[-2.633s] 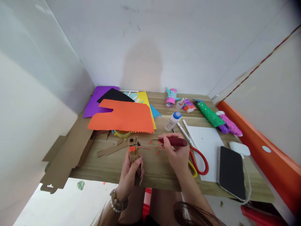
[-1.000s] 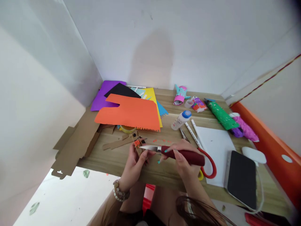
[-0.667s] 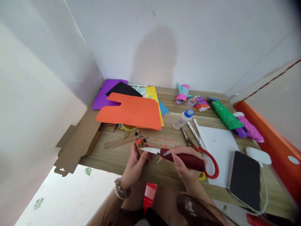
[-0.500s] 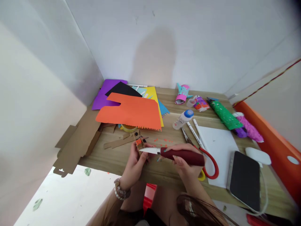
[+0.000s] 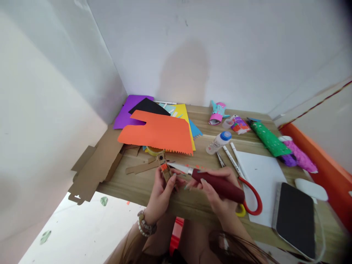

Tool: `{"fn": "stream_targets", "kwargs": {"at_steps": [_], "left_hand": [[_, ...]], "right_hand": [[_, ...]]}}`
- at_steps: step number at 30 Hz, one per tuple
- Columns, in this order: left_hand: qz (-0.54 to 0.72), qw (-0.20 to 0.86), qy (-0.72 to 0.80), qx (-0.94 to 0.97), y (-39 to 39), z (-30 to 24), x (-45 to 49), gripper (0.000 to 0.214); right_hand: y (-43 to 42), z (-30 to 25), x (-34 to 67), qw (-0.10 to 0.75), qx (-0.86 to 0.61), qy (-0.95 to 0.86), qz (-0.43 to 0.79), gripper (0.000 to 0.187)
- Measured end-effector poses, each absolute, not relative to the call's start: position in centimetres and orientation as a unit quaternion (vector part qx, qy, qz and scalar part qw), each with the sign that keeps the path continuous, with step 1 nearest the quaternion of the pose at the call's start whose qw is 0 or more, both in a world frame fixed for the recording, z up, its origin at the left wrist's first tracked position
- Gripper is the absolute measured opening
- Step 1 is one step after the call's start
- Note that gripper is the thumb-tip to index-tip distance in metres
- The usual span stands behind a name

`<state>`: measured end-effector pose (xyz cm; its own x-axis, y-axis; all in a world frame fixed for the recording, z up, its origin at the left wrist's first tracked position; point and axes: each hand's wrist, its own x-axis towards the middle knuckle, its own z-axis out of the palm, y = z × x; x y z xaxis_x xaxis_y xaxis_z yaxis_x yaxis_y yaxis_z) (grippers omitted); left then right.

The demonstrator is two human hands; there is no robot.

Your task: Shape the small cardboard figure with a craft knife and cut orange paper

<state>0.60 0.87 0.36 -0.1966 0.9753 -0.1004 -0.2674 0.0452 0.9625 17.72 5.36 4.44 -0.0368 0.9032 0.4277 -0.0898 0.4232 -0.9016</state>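
My left hand (image 5: pixel 161 189) grips a small brown cardboard piece (image 5: pixel 164 168) that has an orange patch and a black dot near its top. It is held upright over the front of the wooden table (image 5: pixel 189 205). My right hand (image 5: pixel 217 187) is closed round the dark red handle of a knife (image 5: pixel 220 185). The silver blade points left and its tip touches the cardboard piece at the orange patch. Small orange scraps (image 5: pixel 189 164) lie on the wood just behind the blade.
Orange paper (image 5: pixel 158 132) tops a stack of coloured sheets at the back left, flattened cardboard (image 5: pixel 96 167) hangs off the left edge. A glue bottle (image 5: pixel 219 142), markers, red scissors (image 5: pixel 251 200), white paper (image 5: pixel 261 179), a phone (image 5: pixel 295 218) and decorated paper rolls (image 5: pixel 268 138) lie at the right.
My right hand went from holding a thin stick by the scraps to gripping the knife. The blade came to the cardboard piece, and its tip now sits higher against the orange patch.
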Motion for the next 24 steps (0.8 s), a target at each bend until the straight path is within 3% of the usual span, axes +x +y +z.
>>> {"fn": "stream_targets", "kwargs": {"at_steps": [11, 24], "left_hand": [[0.579, 0.515, 0.505, 0.38, 1.0, 1.0, 0.5, 0.058], [0.566, 0.51, 0.507, 0.403, 0.8, 0.9, 0.3, 0.063]], "right_hand": [[5.5, 2.0, 18.2, 0.616, -0.337, -0.673, 0.231, 0.019], [5.6, 3.2, 17.7, 0.603, -0.32, -0.716, 0.147, 0.01]]}}
